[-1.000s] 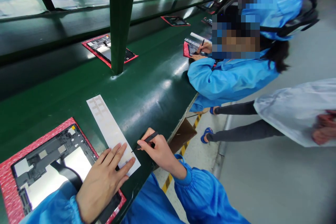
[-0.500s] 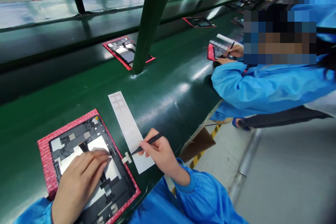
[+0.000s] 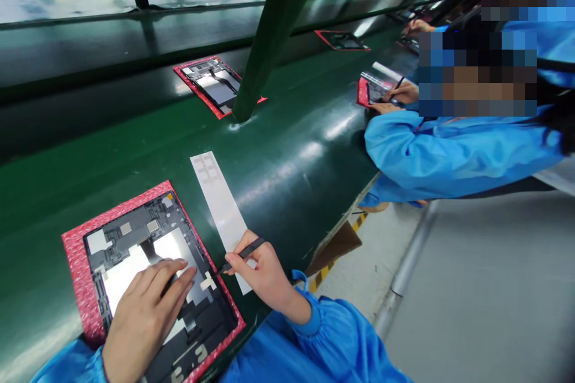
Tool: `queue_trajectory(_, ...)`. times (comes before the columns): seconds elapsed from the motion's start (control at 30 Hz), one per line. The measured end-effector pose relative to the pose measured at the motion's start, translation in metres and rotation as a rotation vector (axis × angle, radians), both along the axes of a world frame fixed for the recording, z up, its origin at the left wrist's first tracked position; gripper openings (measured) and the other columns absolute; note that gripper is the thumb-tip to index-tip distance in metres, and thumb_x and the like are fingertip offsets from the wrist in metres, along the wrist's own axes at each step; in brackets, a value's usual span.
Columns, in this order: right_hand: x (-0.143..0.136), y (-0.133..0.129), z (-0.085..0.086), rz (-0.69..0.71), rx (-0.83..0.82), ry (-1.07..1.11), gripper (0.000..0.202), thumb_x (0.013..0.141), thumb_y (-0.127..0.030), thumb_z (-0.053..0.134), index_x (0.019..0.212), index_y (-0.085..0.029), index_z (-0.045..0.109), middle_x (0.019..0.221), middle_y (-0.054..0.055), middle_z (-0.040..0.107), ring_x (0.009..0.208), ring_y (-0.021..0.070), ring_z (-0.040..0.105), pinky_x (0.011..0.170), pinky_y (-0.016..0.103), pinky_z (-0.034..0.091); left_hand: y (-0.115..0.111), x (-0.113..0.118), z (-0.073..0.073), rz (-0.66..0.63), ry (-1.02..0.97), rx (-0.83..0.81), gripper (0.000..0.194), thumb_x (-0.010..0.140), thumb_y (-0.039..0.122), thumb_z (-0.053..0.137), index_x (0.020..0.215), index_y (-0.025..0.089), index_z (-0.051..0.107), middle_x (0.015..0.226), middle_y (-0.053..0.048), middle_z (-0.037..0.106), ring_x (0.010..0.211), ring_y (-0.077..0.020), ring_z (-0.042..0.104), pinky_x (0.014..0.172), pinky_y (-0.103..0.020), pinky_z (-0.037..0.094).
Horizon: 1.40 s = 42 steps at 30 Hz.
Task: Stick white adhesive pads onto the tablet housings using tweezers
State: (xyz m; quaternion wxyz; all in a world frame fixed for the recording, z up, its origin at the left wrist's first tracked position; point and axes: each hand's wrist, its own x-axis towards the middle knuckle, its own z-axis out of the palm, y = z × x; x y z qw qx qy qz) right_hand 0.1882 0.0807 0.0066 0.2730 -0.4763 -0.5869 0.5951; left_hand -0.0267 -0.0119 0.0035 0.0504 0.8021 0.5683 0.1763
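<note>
My right hand [image 3: 260, 272] pinches black tweezers [image 3: 245, 255], their tip pointing left. At the tip is a small pale adhesive piece [image 3: 208, 281], over the right side of an opened tablet [image 3: 135, 215]. I cannot tell whether the piece touches the tablet. Beneath the tablet lies a red foam sheet [image 3: 78, 275]. My left hand [image 3: 150, 305] rests on the tablet's middle, palm down with fingers extended, covering part of its inside. Partly behind my right hand, a white backing strip [image 3: 220, 203] carries several pale patches at its far end.
A slanting green post [image 3: 274, 42] rises from the green bench [image 3: 148, 149]. Behind it lies another opened tablet [image 3: 215, 87] on red foam, with a further one [image 3: 344, 40] beyond. To the right, a co-worker in a blue sleeve [image 3: 404, 149] works on another device.
My right hand has moved left and slightly down, carrying the adhesive piece from beside the tablet's edge to over its right side. My left hand stays on the tablet.
</note>
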Motion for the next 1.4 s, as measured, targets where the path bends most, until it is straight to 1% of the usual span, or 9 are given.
queue_trajectory(0.37,-0.0001,-0.0016,0.0012,0.01,0.036,-0.039,0.021,0.084,-0.029,0.063,0.068,-0.02,0.053,0.06,-0.004,0.058,0.057,0.0167,0.071,0.048,0.021,0.046,0.0,0.002,0.0014,-0.008,0.003,0.014,0.024,0.094,0.021,0.049,0.114,0.018,0.062,0.112,-0.009,0.061,0.1,-0.0233,0.054,0.084,-0.038,0.041)
queue_trajectory(0.67,-0.0007,0.0001,0.0043,0.032,0.103,-0.095,0.022,0.085,-0.027,0.061,0.064,-0.02,0.055,0.065,-0.003,0.058,0.06,0.0147,0.069,0.048,0.021,0.044,-0.001,-0.0005,0.0,-0.016,0.01,0.01,0.025,0.094,0.021,0.049,0.116,0.018,0.062,0.114,-0.008,0.061,0.102,-0.0234,0.054,0.086,-0.038,0.041)
queue_trajectory(0.97,0.0009,-0.0007,0.0006,0.056,0.061,-0.081,0.018,0.086,-0.027,0.061,0.07,-0.02,0.055,0.066,-0.004,0.057,0.059,0.0148,0.071,0.049,0.021,0.045,-0.0004,0.0001,-0.0003,0.003,0.002,0.008,0.025,0.096,0.024,0.046,0.115,0.02,0.062,0.113,-0.007,0.062,0.101,-0.0217,0.055,0.087,-0.037,0.042)
queue_trajectory(1.13,0.001,-0.0005,0.0017,0.056,0.061,-0.091,0.018,0.086,-0.027,0.061,0.071,-0.02,0.055,0.065,-0.004,0.058,0.058,0.0144,0.07,0.048,0.021,0.045,-0.001,-0.0009,0.0005,0.004,0.013,-0.002,0.027,0.095,0.025,0.046,0.117,0.022,0.062,0.113,-0.007,0.063,0.101,-0.0219,0.057,0.086,-0.037,0.044)
queue_trajectory(1.2,0.0008,-0.0001,0.0026,0.058,0.074,-0.096,0.018,0.086,-0.027,0.061,0.071,-0.02,0.056,0.066,-0.003,0.059,0.058,0.0143,0.069,0.048,0.021,0.045,-0.0014,-0.0012,0.001,-0.028,0.029,-0.018,0.03,0.095,0.023,0.046,0.121,0.025,0.06,0.116,-0.007,0.062,0.103,-0.0221,0.057,0.085,-0.036,0.044)
queue_trajectory(1.27,0.0007,0.0004,0.0032,0.06,0.093,-0.098,0.019,0.086,-0.027,0.061,0.07,-0.02,0.056,0.067,-0.003,0.059,0.059,0.0143,0.068,0.049,0.022,0.046,-0.0015,-0.0005,0.0022,-0.094,0.043,-0.034,0.035,0.094,0.019,0.045,0.125,0.029,0.058,0.121,-0.006,0.06,0.106,-0.022,0.055,0.086,-0.036,0.042)
queue_trajectory(1.33,0.0006,0.0009,0.0034,0.063,0.108,-0.099,0.019,0.086,-0.027,0.061,0.069,-0.021,0.056,0.067,-0.003,0.06,0.059,0.0144,0.068,0.051,0.022,0.047,-0.0009,0.0014,0.0041,-0.146,0.05,-0.03,0.037,0.095,0.016,0.041,0.125,0.03,0.058,0.122,-0.005,0.059,0.108,-0.0221,0.053,0.087,-0.036,0.04)
queue_trajectory(1.4,0.0005,0.0009,0.0033,0.067,0.128,-0.11,0.02,0.086,-0.026,0.061,0.068,-0.021,0.055,0.066,-0.002,0.061,0.058,0.0142,0.066,0.052,0.023,0.047,0.0001,0.0041,0.0063,-0.153,0.057,-0.012,0.039,0.096,0.016,0.035,0.123,0.031,0.06,0.119,-0.005,0.061,0.108,-0.0223,0.053,0.088,-0.036,0.038)
